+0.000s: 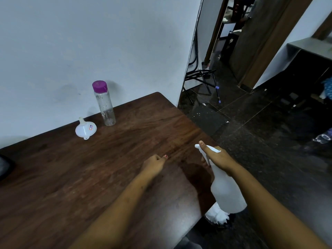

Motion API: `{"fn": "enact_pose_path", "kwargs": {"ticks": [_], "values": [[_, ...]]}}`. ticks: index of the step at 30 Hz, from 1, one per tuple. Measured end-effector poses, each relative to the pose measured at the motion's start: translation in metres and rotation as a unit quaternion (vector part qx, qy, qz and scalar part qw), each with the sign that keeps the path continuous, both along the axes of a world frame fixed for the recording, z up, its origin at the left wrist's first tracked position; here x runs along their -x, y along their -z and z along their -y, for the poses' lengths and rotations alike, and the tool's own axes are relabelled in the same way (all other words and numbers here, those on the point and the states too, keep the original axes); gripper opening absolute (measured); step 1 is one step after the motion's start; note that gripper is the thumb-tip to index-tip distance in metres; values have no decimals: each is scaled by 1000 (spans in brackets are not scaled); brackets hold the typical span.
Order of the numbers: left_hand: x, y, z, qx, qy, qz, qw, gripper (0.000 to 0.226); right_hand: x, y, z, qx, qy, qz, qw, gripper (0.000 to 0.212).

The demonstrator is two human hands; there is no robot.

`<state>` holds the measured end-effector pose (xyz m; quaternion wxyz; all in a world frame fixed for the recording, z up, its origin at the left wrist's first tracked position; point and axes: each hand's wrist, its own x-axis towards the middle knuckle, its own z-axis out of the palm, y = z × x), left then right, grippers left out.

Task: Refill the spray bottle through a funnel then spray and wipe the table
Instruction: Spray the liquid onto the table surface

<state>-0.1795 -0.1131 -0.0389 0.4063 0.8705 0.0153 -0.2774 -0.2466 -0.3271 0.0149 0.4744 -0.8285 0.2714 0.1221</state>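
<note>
My right hand (216, 158) grips the neck and trigger head of a white spray bottle (226, 191), held above the right edge of the dark wooden table (89, 177) with its nozzle pointing away over the tabletop. My left hand (154, 163) hovers over the table to the left of the bottle, its fingers curled and holding nothing. A white funnel (85, 128) lies upside down near the wall. A clear water bottle (105, 105) with a purple cap stands upright just right of the funnel. White cloth (216, 213) shows below the spray bottle, at the table's edge.
A white wall runs behind the table. Right of the table lies a dark tiled floor with a black metal chair frame (199, 78), a wooden door frame (265, 38) and a grey counter (309, 45). A dark object (4, 165) sits at the table's left edge.
</note>
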Motion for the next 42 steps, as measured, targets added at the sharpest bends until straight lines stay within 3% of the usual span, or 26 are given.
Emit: {"fn": "enact_pose_path", "kwargs": {"ticks": [4,8,15,19,25,37,42], "values": [[-1,0,3,-3,4,-2,1000,36,-2,3,-7,-22,43,12,999,65],[-2,1,5,1,-4,-2,1000,32,-6,7,-10,43,-20,7,999,102],[-6,3,2,10,-23,-1,1000,32,-16,4,-10,-33,17,-5,999,63],[-15,3,-1,13,-46,14,999,34,-47,26,17,2,-8,2,1000,49],[-42,-3,-10,14,-120,43,992,27,-96,-56,-7,29,-95,95,991,33],[-105,-31,-21,10,-232,111,966,22,-292,-52,-58,176,-161,221,945,48],[-122,-32,-15,3,-251,128,959,18,-333,-40,-77,27,-168,258,951,36]]}}
